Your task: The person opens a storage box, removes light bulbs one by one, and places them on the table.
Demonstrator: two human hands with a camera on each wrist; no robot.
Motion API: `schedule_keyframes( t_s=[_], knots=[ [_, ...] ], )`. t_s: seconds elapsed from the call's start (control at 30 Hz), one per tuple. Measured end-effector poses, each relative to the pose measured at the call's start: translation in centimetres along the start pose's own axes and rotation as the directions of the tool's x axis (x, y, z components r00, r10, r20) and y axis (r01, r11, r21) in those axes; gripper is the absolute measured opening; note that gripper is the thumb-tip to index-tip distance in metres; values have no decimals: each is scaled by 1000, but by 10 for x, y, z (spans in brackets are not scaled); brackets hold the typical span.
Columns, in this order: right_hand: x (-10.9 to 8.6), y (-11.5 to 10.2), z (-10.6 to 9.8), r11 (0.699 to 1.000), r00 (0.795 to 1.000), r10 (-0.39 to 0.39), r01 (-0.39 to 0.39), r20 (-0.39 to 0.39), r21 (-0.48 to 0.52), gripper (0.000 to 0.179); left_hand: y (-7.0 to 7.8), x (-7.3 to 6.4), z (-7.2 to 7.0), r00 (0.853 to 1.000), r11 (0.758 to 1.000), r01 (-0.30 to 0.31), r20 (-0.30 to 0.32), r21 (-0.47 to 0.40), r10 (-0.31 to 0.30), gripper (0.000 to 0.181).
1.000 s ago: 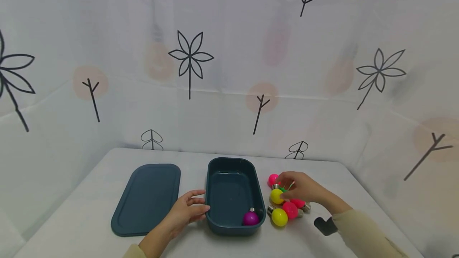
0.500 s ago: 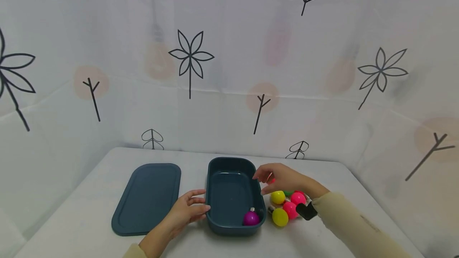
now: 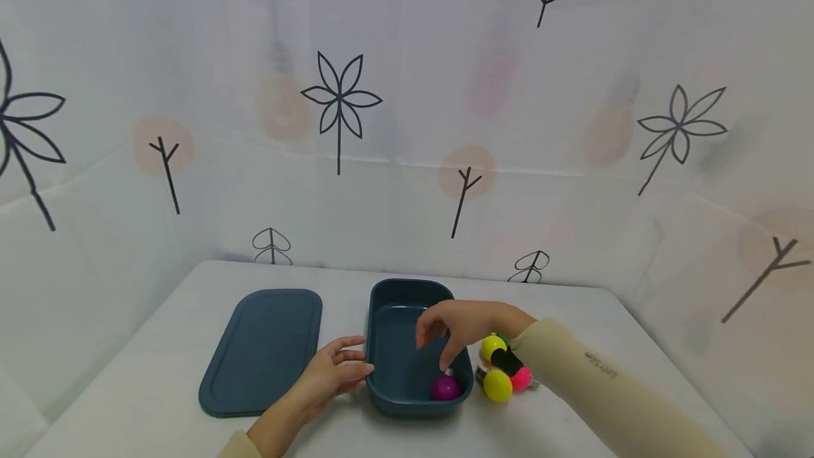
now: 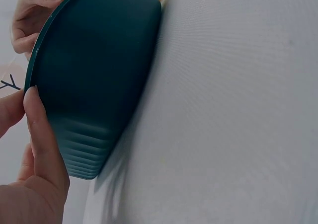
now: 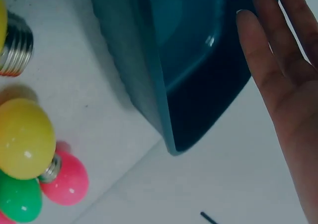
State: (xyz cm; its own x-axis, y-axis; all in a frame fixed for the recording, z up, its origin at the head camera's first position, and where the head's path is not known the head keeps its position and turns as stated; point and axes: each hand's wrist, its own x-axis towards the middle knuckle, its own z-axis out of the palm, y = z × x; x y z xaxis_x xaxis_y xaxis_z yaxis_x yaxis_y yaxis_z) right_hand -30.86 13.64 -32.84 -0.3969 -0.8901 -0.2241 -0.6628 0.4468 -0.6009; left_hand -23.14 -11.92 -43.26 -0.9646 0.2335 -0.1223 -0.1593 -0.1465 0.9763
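Note:
A dark teal box [image 3: 420, 412] stands in the middle of the table, with a purple light bulb [image 3: 446, 389] lying in its near right corner. My left hand [image 3: 327, 377] rests against the box's left side; in the left wrist view its fingertips [image 4: 34, 92] touch the rim from outside. Over the box's right half is my right hand [image 3: 467, 327], fingers bent downward and spread from the thumb, with nothing visible between them. The thumb tip appears just above the purple bulb's metal base; whether it touches is unclear. In the right wrist view, the fingers [image 5: 261, 50] look fairly straight.
Right of the box lie several bulbs: a yellow bulb [image 3: 498, 386], another yellow bulb [image 3: 491, 345], a pink bulb [image 3: 521, 378] and a green bulb [image 5: 21, 199], partly hidden by the right arm. A flat teal lid [image 3: 263, 352] lies left of the box. A patterned cloth [image 3: 407, 126] hangs behind.
My right hand has left the bulbs on the right and moved leftward over the box's rim, then lower toward the purple bulb. The left hand stays where it was.

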Motion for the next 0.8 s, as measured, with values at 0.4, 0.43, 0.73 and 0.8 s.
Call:
schedule_keyframes(
  t_s=[0.4, 0.43, 0.73, 0.8],
  knots=[
    [24, 5, 7, 982, 930, 186, -169, 318, -81, 35, 1, 1, 0, 1000, 1000, -1, 7, 4, 1, 66],
    [25, 5, 8, 978, 918, 207, -188, 339, -90, 36, 1, 1, 0, 1000, 1000, -2, 7, 4, 2, 66],
    [35, 5, 18, 949, 882, 297, -232, 367, -212, 31, -1, 3, -1, 1000, 1000, -4, 2, -2, 4, 66],
    [36, 5, 17, 954, 902, 284, -231, 325, -192, 29, -1, 3, -1, 1000, 1000, -2, 2, -3, 2, 66]
  ],
)
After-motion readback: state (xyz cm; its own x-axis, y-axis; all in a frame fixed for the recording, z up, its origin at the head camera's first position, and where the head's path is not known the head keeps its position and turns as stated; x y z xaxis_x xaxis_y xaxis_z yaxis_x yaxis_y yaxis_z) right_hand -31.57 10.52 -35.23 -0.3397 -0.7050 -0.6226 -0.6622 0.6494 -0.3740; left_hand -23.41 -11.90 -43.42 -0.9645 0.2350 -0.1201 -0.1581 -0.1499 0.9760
